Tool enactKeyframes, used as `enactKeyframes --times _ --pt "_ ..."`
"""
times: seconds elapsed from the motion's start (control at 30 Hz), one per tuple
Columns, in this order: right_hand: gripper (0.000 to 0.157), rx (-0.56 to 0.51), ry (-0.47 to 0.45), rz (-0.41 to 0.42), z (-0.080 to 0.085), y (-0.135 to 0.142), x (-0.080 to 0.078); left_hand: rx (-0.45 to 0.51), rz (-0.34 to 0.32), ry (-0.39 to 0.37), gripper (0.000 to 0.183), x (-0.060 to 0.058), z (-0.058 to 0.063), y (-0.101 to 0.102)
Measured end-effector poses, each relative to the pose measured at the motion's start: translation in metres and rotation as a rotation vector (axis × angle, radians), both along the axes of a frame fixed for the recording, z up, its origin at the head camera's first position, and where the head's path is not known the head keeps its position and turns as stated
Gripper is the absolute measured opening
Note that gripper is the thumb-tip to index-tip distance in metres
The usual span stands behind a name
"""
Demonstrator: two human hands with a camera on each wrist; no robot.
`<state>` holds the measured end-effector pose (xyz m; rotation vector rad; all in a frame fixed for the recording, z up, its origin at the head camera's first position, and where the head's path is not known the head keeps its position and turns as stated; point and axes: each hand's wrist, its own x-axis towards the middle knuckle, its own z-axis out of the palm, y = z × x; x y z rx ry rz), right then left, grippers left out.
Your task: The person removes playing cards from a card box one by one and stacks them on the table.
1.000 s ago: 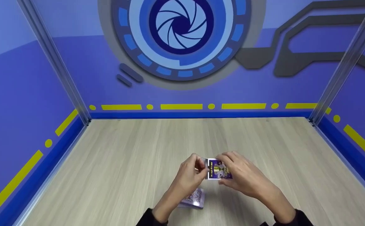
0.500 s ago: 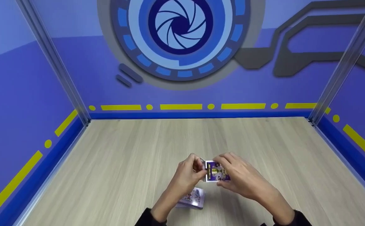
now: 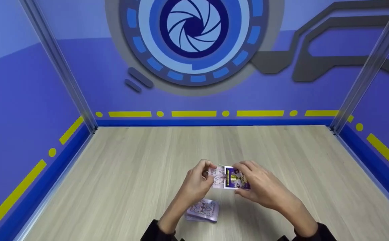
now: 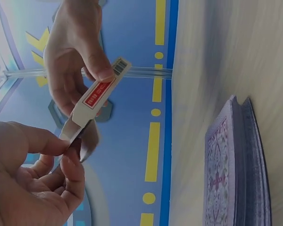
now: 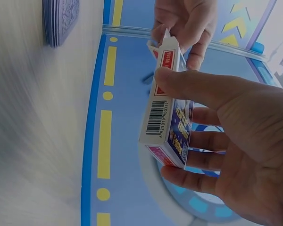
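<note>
My right hand (image 3: 264, 187) grips a small card box (image 3: 232, 178) with purple printed art, thumb along one narrow side and fingers on the other. In the right wrist view the box side (image 5: 156, 117) shows a barcode and a red label. From the box's left end sticks out a patterned playing card (image 3: 218, 177), pinched by the thumb and forefinger of my left hand (image 3: 196, 182). Whether it is one card or more, I cannot tell. Below the left hand a stack of playing cards (image 3: 204, 209) lies on the table, its ornate back pattern up (image 4: 219, 165).
The light wood table (image 3: 131, 174) runs back to a blue printed wall (image 3: 194, 100). Metal posts (image 3: 69, 73) stand at its back corners, with side walls on the left and right.
My left hand has drawn leftward from the box, and a patterned card now shows between them. The right hand and box have shifted slightly up and right. More of the stack shows.
</note>
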<state>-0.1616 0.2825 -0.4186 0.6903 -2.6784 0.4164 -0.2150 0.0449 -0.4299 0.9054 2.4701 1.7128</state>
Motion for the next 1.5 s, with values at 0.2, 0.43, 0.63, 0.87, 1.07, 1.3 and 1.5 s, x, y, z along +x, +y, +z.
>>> enactKeyframes --times 0.2,0.43,0.63,0.87,1.07,1.3,1.5 --pt "0.066 -0.023 0.013 -0.035 0.001 0.012 -0.002 -0.103 0.054 0.111 0.054 -0.004 0.003 -0.006" --pt "0.067 -0.025 0.022 -0.034 -0.001 0.013 -0.003 -0.316 0.054 0.186 0.053 0.0 0.003 -0.007" --pt "0.067 -0.018 -0.001 -0.029 -0.001 0.009 -0.002 -0.477 0.114 0.377 0.072 0.004 -0.002 -0.004" --pt "0.068 -0.011 -0.01 -0.04 0.0 0.009 -0.002 -0.552 0.112 0.392 0.07 0.003 -0.002 -0.006" --pt "0.067 -0.011 0.008 -0.071 0.004 0.017 -0.002 -0.56 0.085 0.377 0.072 0.0 0.007 -0.016" --pt "0.068 -0.032 0.006 -0.128 0.009 0.032 -0.002 -0.594 0.069 0.375 0.066 -0.005 0.014 -0.032" --pt "0.068 -0.045 0.008 -0.166 0.012 0.041 -0.004 -0.655 0.029 0.284 0.063 -0.002 0.015 -0.036"
